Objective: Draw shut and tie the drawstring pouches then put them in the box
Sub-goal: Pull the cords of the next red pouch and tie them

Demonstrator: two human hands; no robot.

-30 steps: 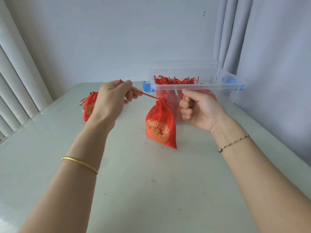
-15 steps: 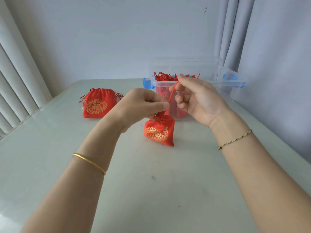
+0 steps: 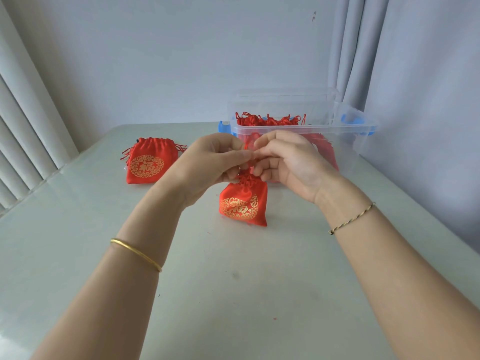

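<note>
A red pouch with a gold pattern (image 3: 244, 206) stands on the table's middle, its neck gathered tight. Right above the neck, my left hand (image 3: 210, 165) and my right hand (image 3: 283, 162) meet fingertip to fingertip and pinch its red drawstring. The cord is mostly hidden between the fingers. A second red pouch (image 3: 149, 162) lies flat at the back left, its mouth only loosely gathered. Behind my hands stands a clear plastic box (image 3: 348, 141) with blue latches, holding several red pouches.
The pale glass-topped table (image 3: 233, 294) runs toward me between my forearms. Vertical blinds (image 3: 23, 141) hang at the left edge and grey curtains (image 3: 415, 87) at the right, close behind the box.
My hands first pulled the cords apart sideways, then came together above the pouch's neck. The pouch has settled lower onto the table, and the left pouch is no longer hidden by my left hand.
</note>
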